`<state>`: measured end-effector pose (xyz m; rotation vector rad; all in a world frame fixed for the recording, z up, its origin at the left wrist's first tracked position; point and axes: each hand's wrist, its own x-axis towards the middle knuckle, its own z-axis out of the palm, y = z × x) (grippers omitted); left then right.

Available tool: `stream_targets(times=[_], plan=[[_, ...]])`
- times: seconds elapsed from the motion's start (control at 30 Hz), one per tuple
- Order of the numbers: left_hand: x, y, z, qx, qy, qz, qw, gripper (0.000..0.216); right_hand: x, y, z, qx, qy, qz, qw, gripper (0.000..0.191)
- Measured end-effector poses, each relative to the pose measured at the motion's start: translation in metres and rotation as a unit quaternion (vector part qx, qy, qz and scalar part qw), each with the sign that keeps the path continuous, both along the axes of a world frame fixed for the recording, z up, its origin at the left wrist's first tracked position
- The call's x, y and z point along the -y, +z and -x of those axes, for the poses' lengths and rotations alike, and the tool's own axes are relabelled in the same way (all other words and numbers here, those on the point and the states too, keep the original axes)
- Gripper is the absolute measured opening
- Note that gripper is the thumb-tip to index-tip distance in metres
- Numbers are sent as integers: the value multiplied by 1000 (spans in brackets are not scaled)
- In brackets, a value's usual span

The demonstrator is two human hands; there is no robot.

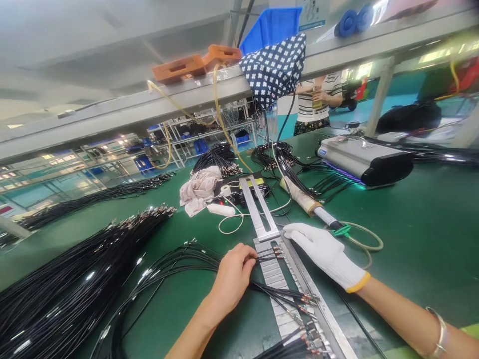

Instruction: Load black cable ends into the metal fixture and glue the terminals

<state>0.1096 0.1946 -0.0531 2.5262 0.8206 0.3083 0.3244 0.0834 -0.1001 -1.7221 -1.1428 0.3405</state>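
Observation:
My left hand [232, 275], bare, is closed with thumb and fingertips pinched on thin black cables [266, 257] at the near side of a slotted metal fixture [275, 279]. The cables' metal-tipped ends lie across the fixture toward its right rail [316, 304]. In a white glove with a yellow cuff, my right hand [318, 249] has its fingers stretched out, their tips at the rail's far end. More black cables with metal connectors [309, 299] lie over the fixture's near part. A slotted metal plate [259, 207] extends from its far end.
A large bundle of black cables [86, 279] covers the table's left. Behind the fixture are a crumpled cloth [200, 189] and a black box [228, 189]. A silver device [362, 157] with purple light stands back right. A person [318, 102] stands beyond the table.

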Motion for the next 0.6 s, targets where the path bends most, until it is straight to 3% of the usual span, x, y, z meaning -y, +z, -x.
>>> stream_targets(times=[0.4, 0.6], plan=[[-1, 1, 3, 12, -38, 31, 999, 29, 13, 5, 27, 181, 90, -76, 976, 33], [2, -1, 2, -5, -37, 18, 999, 28, 10, 5, 18, 132, 52, -25, 990, 37]])
